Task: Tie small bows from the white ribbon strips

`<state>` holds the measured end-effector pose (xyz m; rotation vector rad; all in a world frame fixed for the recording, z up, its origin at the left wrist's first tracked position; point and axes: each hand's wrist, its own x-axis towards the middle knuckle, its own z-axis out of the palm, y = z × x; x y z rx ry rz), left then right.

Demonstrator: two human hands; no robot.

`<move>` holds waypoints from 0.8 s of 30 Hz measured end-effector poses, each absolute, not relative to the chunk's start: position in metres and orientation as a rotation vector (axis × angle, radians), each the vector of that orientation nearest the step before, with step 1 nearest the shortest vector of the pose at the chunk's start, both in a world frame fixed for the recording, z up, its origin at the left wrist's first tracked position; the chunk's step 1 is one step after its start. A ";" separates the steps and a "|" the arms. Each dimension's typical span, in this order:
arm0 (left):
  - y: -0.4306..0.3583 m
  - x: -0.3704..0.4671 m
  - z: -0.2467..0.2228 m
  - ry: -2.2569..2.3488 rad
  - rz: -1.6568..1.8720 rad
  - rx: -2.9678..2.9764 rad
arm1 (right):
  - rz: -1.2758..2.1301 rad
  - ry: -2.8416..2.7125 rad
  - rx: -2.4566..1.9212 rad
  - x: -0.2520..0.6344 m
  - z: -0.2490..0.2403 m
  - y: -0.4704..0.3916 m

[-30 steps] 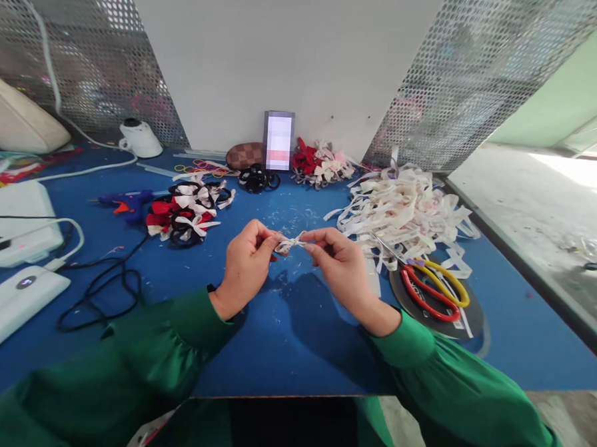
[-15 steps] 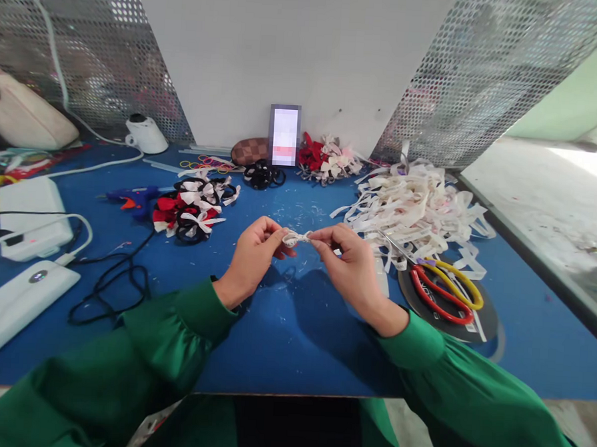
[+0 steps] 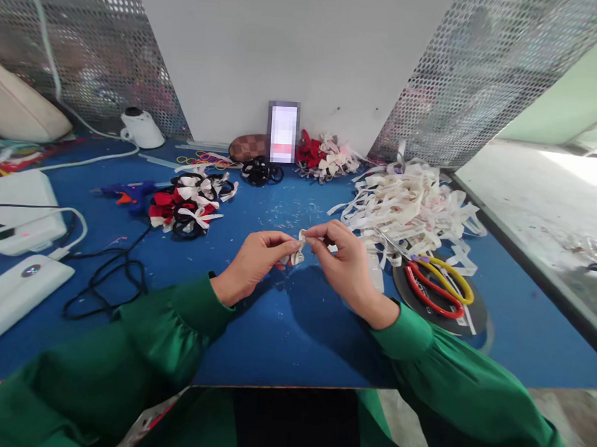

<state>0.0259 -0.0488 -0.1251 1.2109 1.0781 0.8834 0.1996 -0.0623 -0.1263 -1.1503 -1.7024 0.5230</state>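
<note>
Brought left hand and right hand closer, now pinching a pale, probably looped ribbon left of the scissors.

Two hands, one phone, one pair of scissors

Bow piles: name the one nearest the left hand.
The left pile, beside the blue glue gun; the other pile is farther back, just right of the phone.

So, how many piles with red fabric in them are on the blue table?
2. The left pile lies beside the blue glue gun; the back pile is just right of the phone. Red fabric could be hidden under the white ribbon heap.
</note>
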 end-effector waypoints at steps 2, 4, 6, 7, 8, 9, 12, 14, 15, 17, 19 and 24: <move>-0.049 0.025 -0.125 1.058 0.853 1.223 | 0.510 -1.715 -1.127 0.200 -0.128 -0.061; -0.049 0.024 -0.124 1.043 0.825 1.224 | 0.496 -1.726 -1.127 0.200 -0.129 -0.061; -0.049 0.023 -0.123 1.033 0.788 1.209 | 0.488 -1.727 -1.137 0.200 -0.129 -0.061; -0.049 0.023 -0.123 1.028 0.778 1.198 | 0.491 -1.726 -1.141 0.200 -0.129 -0.061; -0.049 0.024 -0.123 1.019 0.778 1.190 | 0.495 -1.725 -1.144 0.200 -0.129 -0.061; -0.049 0.024 -0.123 1.012 0.789 1.185 | 0.499 -1.724 -1.148 0.200 -0.128 -0.061; -0.048 0.026 -0.124 1.018 0.882 1.154 | 0.509 -1.698 -1.192 0.201 -0.126 -0.060; -0.048 0.027 -0.125 1.033 0.939 1.124 | 0.509 -1.675 -1.241 0.202 -0.125 -0.060; -0.048 0.027 -0.125 1.037 0.956 1.112 | 0.506 -1.672 -1.262 0.203 -0.125 -0.060; -0.048 0.028 -0.126 1.045 0.972 1.100 | 0.493 -1.693 -1.290 0.203 -0.125 -0.059; -0.049 0.029 -0.126 1.055 0.976 1.096 | 0.503 -1.727 -1.316 0.202 -0.127 -0.059; -0.052 0.031 -0.128 1.072 0.967 1.105 | 0.491 -1.889 -1.325 0.202 -0.131 -0.059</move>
